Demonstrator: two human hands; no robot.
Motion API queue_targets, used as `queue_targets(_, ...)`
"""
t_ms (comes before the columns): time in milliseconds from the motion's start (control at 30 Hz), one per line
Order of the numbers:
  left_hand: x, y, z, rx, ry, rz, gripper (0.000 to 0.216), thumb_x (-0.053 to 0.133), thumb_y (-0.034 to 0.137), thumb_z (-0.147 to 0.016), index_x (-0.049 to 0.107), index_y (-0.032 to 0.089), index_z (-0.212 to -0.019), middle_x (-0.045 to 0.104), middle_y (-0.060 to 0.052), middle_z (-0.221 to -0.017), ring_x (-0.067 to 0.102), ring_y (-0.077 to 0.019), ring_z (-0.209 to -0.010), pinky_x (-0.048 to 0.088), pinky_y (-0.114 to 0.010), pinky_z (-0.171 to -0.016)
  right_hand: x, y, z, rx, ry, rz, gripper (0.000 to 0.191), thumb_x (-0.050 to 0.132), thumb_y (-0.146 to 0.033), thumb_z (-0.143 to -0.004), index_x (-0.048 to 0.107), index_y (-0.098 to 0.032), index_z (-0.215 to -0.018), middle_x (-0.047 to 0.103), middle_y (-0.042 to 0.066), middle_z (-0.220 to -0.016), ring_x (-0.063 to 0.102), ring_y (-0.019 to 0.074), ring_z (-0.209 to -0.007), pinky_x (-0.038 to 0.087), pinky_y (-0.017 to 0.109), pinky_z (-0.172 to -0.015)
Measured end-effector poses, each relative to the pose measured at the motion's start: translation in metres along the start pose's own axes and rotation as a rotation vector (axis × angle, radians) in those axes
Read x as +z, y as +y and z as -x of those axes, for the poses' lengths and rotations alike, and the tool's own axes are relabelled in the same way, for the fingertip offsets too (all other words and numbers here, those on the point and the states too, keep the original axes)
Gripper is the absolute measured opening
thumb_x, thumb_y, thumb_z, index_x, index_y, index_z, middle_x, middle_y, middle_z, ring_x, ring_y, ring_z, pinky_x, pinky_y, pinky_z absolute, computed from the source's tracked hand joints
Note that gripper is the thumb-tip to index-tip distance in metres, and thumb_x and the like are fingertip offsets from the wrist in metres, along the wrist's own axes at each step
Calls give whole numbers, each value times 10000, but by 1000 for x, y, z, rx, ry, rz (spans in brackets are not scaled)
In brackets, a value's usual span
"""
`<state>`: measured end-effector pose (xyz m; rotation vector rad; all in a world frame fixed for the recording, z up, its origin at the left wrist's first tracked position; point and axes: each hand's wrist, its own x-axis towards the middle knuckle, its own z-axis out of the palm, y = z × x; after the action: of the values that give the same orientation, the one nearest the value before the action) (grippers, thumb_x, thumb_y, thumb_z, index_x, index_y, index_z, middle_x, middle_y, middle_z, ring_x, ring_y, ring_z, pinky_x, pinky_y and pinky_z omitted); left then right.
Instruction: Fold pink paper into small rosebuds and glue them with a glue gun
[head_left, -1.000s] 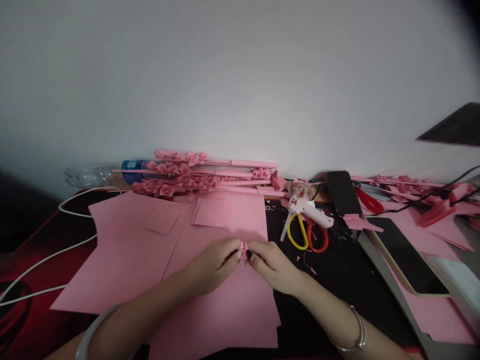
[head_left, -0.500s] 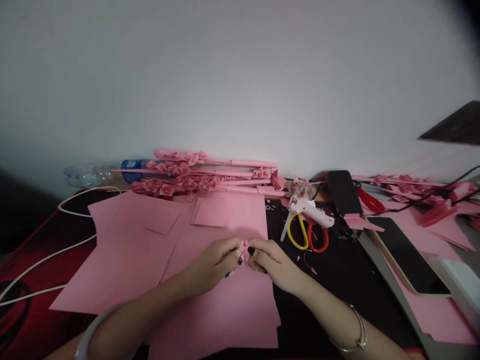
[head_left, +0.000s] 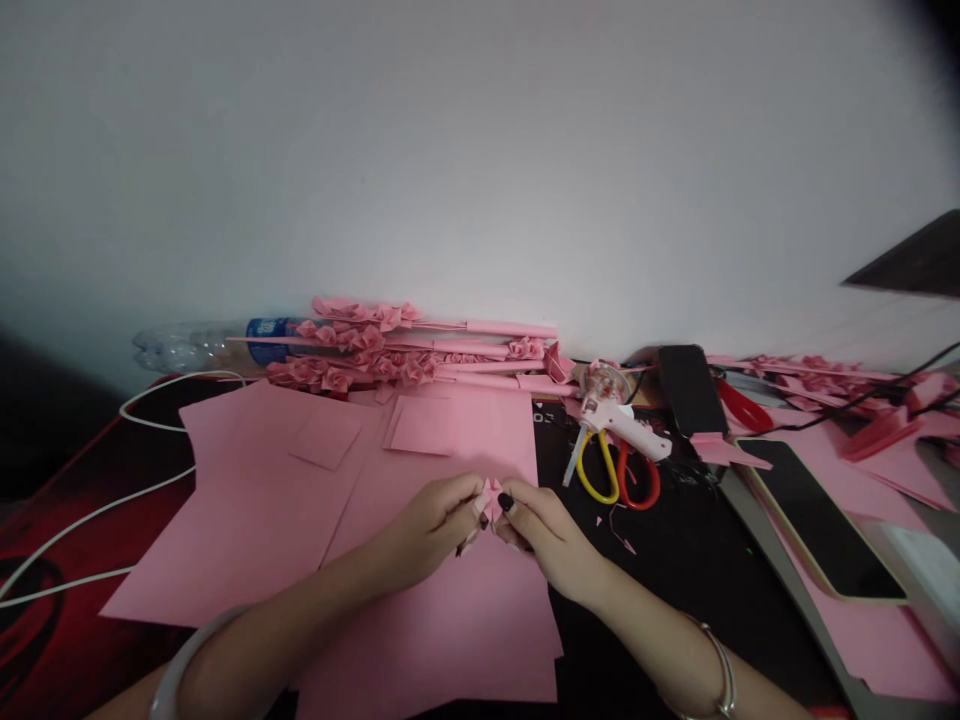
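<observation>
Midway across a cluttered desk, a person's left hand (head_left: 431,525) and right hand (head_left: 544,535) meet fingertip to fingertip, both pinched shut on one small folded paper piece (head_left: 491,493) held just above a spread of pink sheets (head_left: 247,510). The piece sits between the thumbs and forefingers, and most of it is hidden by them.

By the look of it, the paper piece is very light and thin. It should crease at a touch and crush easily under a hard squeeze. The safest hold seems to be at its folded edges and corners, with fingertips only, as both hands have it now.

Counted: one folded piece in hand, and two small pink squares (head_left: 326,437) lying on the larger sheets. A bundle of paper roses on stems (head_left: 397,350) rests against the wall — too many and too tangled to number. One plastic bottle (head_left: 202,345) lies behind them, and one glue gun (head_left: 622,425) lies across the scissors (head_left: 619,475). One yellow and one red handle loop show — possibly a single pair, though the blades are hidden. One phone (head_left: 821,520) lies face up at right, one white cable (head_left: 112,500) runs at left, and one bangle (head_left: 184,660) circles each wrist.
</observation>
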<state>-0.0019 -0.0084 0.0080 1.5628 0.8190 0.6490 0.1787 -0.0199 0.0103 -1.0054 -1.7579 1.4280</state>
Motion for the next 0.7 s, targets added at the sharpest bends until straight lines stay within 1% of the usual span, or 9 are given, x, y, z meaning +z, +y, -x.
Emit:
queue_targets(167, 1, 4, 0, -16, 5, -64, 280, 336, 284, -959, 417, 192, -706, 445, 42, -606, 433, -107, -547, 361, -225, -540, 4, 2, 1, -7, 49, 124, 328, 331, -328, -968, 387, -201, -671, 380, -52, -557, 347, 95, -488, 282, 227, -486)
queue_targets(300, 2, 2, 1, 5, 6, -130, 222, 368, 213, -915, 401, 194, -696, 430, 44, -627, 418, -105, -553, 339, -218, -523, 6, 3, -1, -21, 105, 210, 360, 407, -380, -947, 347, -204, -638, 297, -63, -564, 290, 94, -503, 240, 231, -478)
queue_targets(400, 2, 1, 1, 25, 9, -138, 211, 362, 192, -905, 403, 194, -698, 436, 43, -635, 423, -106, -557, 343, -217, -528, 5, 4, -2, -23, 85, 161, 368, 422, -399, -941, 333, -207, -640, 287, -66, -570, 268, 91, -507, 229, 230, -474)
queue_targets(500, 2, 2, 1, 15, 8, -101, 223, 353, 220, -920, 413, 195, -707, 451, 39, -635, 442, -112, -566, 361, -223, -540, 2, 4, -4, -7, 39, 82, 382, 434, -443, -933, 332, -207, -649, 296, -65, -579, 266, 90, -512, 227, 225, -470)
queue_targets(700, 1, 3, 1, 13, 3, -18, 225, 370, 225, -915, 421, 194, -698, 464, 38, -627, 451, -112, -567, 381, -223, -545, -4, 2, -7, 32, -36, -52, 404, 479, -519, -895, 395, -195, -670, 334, -62, -589, 285, 89, -518, 239, 222, -469)
